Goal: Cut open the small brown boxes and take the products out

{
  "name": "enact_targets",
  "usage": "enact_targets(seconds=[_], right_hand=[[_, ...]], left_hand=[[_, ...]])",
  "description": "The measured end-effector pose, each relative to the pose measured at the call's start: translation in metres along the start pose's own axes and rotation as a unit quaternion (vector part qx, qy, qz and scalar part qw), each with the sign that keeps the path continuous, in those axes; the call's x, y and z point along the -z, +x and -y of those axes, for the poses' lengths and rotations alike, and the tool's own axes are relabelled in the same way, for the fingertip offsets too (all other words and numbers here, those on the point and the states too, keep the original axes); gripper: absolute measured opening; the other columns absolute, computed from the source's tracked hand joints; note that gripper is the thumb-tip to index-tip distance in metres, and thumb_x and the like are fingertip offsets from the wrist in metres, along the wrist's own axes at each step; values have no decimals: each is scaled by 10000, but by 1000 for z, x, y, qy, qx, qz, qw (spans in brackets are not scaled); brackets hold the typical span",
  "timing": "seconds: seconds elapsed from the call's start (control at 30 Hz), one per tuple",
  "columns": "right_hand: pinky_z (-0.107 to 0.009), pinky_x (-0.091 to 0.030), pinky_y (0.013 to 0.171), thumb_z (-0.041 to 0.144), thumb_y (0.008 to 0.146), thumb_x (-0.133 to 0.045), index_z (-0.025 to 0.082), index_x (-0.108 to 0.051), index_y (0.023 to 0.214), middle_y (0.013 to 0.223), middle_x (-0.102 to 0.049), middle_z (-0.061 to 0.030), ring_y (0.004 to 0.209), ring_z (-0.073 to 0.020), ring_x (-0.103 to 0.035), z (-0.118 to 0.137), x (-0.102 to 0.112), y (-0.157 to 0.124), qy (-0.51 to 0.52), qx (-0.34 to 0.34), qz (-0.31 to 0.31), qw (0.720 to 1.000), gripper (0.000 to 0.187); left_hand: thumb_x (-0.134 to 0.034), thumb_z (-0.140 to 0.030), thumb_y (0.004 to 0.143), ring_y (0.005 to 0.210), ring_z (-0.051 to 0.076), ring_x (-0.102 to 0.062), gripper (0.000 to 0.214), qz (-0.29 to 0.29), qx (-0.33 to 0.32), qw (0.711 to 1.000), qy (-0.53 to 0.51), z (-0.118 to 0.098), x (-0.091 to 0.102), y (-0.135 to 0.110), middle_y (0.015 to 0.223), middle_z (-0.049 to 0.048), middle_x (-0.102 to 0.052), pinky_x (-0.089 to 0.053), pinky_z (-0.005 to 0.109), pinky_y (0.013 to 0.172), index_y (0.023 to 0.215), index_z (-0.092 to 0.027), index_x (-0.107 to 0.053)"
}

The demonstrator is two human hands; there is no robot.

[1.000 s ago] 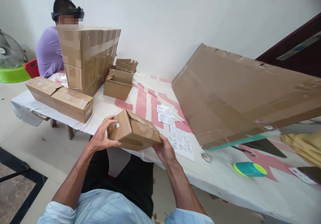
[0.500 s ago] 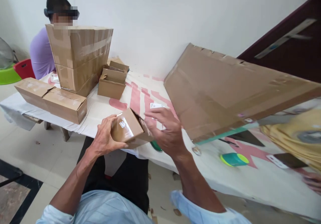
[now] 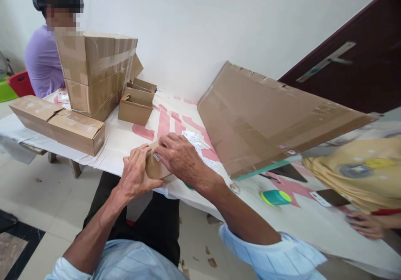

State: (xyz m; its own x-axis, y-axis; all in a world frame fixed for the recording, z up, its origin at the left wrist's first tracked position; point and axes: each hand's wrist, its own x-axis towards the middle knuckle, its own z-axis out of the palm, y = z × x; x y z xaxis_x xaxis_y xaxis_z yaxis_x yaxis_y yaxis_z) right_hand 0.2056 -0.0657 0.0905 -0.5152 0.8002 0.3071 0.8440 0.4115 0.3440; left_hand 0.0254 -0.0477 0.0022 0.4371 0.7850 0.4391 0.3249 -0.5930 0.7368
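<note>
Small box [image 3: 153,169] at the near edge of the table [image 3: 282,220]: left hand [image 3: 134,170] clasping its end; right hand [image 3: 181,159], bent fingers at its label [image 3: 156,157], hiding much of it, its grip I cannot tell. Beyond, leftward, I see an open box [image 3: 134,113] and a box stack [image 3: 103,60] partly screening a co-worker [image 3: 44,60]; rightward, a large cardboard sheet [image 3: 260,117].

Bright, diffuse light whitens the wall [image 3: 175,25] beyond the hands [image 3: 180,159], while the floor [image 3: 196,234] just below them, under the worktop [image 3: 300,223], lies in soft shade. Tape on the boxes [image 3: 103,69] to their left shines faintly. Wide-angle stretch slants the door [image 3: 357,54] far right of them; mosaic blocks obscure part of the person [image 3: 45,60] far left
</note>
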Motion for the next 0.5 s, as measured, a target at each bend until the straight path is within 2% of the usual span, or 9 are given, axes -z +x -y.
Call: enact_targets(seconds=[0.13,0.3,0.5], right_hand=[[-372,-376,846,127,996,-645,186,-778,885,912,-695,-98,941,-254,-541,4,4,1,-1,3,24,1000,183],[-371,-367,831,106,980,-639,176,-776,906,926,-710,-99,956,-257,-555,3,7,3,10,-5,54,998,171],[-384,-337,796,107,967,-632,178,-761,888,930,-719,-116,940,-267,-545,1,3,8,5,-15,79,997,167]], left_hand=[[-1020,-318,588,1504,436,-499,1035,-4,-1,1000,8,-1,-2,-1,1615,203,-537,-446,640,1139,1473,-246,-490],[-1009,-277,590,1500,441,-500,1032,4,-1,1000,13,-6,0,-1,1615,199,-540,-456,633,1125,1482,-254,-491],[-997,-298,607,1505,454,-487,1038,9,-7,1000,21,-8,1,-1,1618,201,-533,-454,633,1124,1510,-256,-486]])
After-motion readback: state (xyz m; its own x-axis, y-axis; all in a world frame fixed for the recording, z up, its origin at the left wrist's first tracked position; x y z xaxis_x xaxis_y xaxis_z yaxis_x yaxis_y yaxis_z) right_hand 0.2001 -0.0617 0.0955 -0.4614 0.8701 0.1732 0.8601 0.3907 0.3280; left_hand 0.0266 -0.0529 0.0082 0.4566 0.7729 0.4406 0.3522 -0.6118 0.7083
